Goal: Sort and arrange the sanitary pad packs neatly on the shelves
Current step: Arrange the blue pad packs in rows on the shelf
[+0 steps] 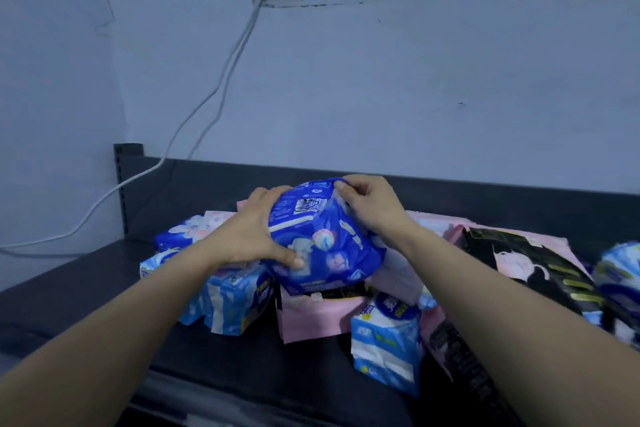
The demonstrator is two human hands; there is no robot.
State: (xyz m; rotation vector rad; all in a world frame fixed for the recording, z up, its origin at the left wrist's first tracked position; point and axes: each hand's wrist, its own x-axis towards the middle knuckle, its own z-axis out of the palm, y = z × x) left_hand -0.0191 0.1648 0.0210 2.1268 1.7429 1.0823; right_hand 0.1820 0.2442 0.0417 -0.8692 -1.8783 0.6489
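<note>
Both my left hand (258,236) and right hand (367,206) clasp the crinkly dark-blue plastic pad pack (325,239) over the pile's centre; I should lift straight, then seat it at nine o'clock beside matching blue packs (176,236).

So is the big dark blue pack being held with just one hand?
No, both hands grip the dark blue pack: the left hand on its side, the right hand pinching its top.

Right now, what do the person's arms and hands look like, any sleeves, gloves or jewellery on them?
Both forearms are bare as far as the bottom edge of the frame, with no sleeve in view. The left hand and the right hand wear no gloves. No watch, bracelet or ring shows on the visible sides of the wrists and fingers.
</note>
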